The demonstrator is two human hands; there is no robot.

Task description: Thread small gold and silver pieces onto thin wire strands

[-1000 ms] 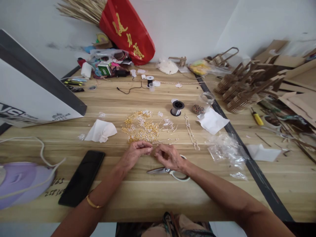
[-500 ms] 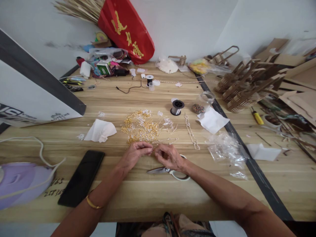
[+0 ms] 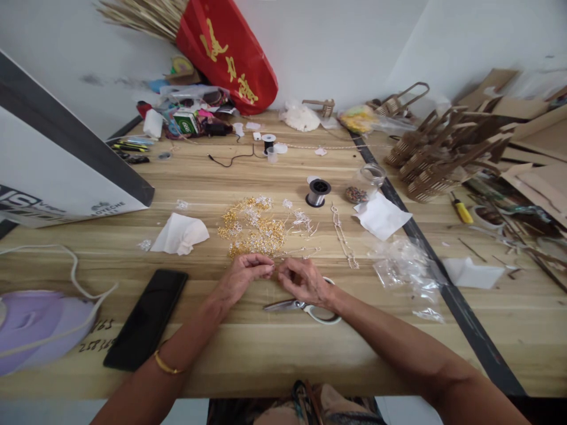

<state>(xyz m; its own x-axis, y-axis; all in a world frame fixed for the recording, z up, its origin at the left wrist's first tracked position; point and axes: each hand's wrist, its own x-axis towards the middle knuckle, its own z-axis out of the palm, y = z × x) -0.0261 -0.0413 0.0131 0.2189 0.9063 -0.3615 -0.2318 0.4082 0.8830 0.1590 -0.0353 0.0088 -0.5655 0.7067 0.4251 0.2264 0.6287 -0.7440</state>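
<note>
My left hand (image 3: 248, 273) and my right hand (image 3: 305, 280) meet fingertip to fingertip over the table, each closed in a pinch. Whatever lies between the fingers is too small to make out. Just beyond them spreads a heap of gold and clear beads (image 3: 261, 227), with silvery wire pieces (image 3: 301, 221) at its right side. A thin beaded strand (image 3: 301, 252) lies right behind my fingers. Scissors with white handles (image 3: 325, 319) rest partly beneath my right hand. Farther right is a longer beaded chain (image 3: 343, 236).
A wire spool (image 3: 318, 193) and a jar of dark beads (image 3: 365, 183) stand behind the heap. Left are a folded white paper (image 3: 179, 234) and a black phone (image 3: 146, 319). Plastic bags (image 3: 407, 271) lie right, woven baskets (image 3: 436, 153) beyond. A large box (image 3: 66, 159) leans in at left.
</note>
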